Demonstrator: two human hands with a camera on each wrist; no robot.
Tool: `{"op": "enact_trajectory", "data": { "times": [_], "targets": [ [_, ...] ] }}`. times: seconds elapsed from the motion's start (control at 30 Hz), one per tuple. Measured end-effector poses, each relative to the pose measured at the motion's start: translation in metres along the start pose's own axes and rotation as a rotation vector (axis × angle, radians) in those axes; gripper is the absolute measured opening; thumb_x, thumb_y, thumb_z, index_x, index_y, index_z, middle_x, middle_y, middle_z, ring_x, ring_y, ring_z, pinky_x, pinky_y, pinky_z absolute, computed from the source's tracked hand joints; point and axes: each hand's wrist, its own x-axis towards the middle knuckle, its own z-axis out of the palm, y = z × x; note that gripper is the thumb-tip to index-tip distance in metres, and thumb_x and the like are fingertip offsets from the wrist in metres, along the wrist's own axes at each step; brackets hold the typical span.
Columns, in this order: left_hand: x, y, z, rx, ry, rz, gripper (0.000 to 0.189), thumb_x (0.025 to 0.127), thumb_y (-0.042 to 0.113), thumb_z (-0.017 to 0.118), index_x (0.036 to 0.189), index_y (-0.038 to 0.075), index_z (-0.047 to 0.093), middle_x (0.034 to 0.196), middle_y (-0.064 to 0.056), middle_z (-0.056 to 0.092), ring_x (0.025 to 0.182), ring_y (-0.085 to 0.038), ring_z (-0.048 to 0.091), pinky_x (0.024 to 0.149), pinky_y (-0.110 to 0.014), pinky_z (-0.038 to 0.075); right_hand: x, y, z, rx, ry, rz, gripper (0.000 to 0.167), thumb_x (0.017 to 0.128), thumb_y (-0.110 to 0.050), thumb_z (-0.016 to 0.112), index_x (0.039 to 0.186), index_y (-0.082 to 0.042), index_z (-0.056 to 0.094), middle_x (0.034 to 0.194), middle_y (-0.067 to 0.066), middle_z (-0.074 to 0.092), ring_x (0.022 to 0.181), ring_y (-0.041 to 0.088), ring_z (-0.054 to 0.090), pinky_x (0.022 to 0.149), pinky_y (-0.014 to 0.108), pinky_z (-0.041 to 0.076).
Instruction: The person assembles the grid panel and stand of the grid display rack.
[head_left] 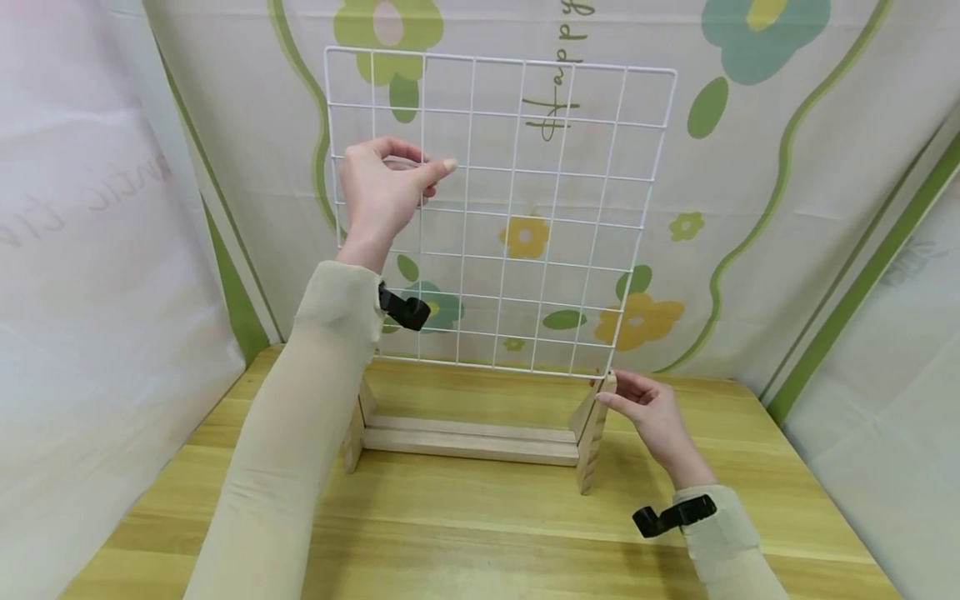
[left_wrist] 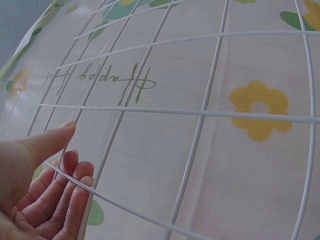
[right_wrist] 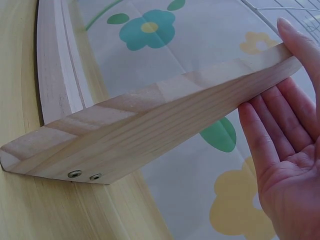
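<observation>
A white wire grid panel (head_left: 525,62) stands nearly upright above a pale wooden stand (head_left: 472,448). My left hand (head_left: 378,187) grips the panel at its left part, with the thumb on the near side of the wires and the fingers reaching behind, as the left wrist view shows on the grid (left_wrist: 202,112). Low on the right, my right hand (head_left: 652,417) pinches the top of the stand's right side piece (right_wrist: 165,120) between thumb and fingers. The panel's lower right corner meets that top end in the head view; whether it sits in a slot cannot be told.
The stand rests on a wooden table (head_left: 465,533). Behind it hangs a pale cloth backdrop (head_left: 720,225) with printed flowers and lettering, and similar cloth walls close in both sides. Each wrist carries a black camera mount (head_left: 408,312). Two metal screws (right_wrist: 75,174) show near the side piece's foot.
</observation>
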Motion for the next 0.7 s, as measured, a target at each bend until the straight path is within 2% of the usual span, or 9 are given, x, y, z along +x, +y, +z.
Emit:
{"op": "enact_trajectory", "data": {
  "times": [0.3,0.7],
  "targets": [
    [-0.0024,0.0005,-0.0003,0.041,-0.008,-0.015,0.042,0.076,0.037,0.093,0.099,0.011,0.069,0.085,-0.007,0.075,0.076,-0.02,0.071,0.07,-0.03,0.051,0.0003,0.0025,-0.0001,-0.019,0.012,0.015,0.045,0.094,-0.011,0.076,0.132,0.009,0.061,0.11,0.005,0.075,0.099,0.013,0.069,0.087,0.023,0.054],
    [-0.0028,-0.0026,0.0013,0.072,-0.011,0.001,0.045,0.076,0.039,0.092,0.1,0.011,0.067,0.085,-0.006,0.075,0.076,-0.018,0.072,0.07,-0.029,0.051,0.0002,0.0029,-0.0017,-0.052,0.027,0.024,0.046,0.095,-0.011,0.076,0.133,0.01,0.06,0.104,-0.001,0.074,0.095,0.011,0.067,0.086,0.021,0.053]
  ]
}}
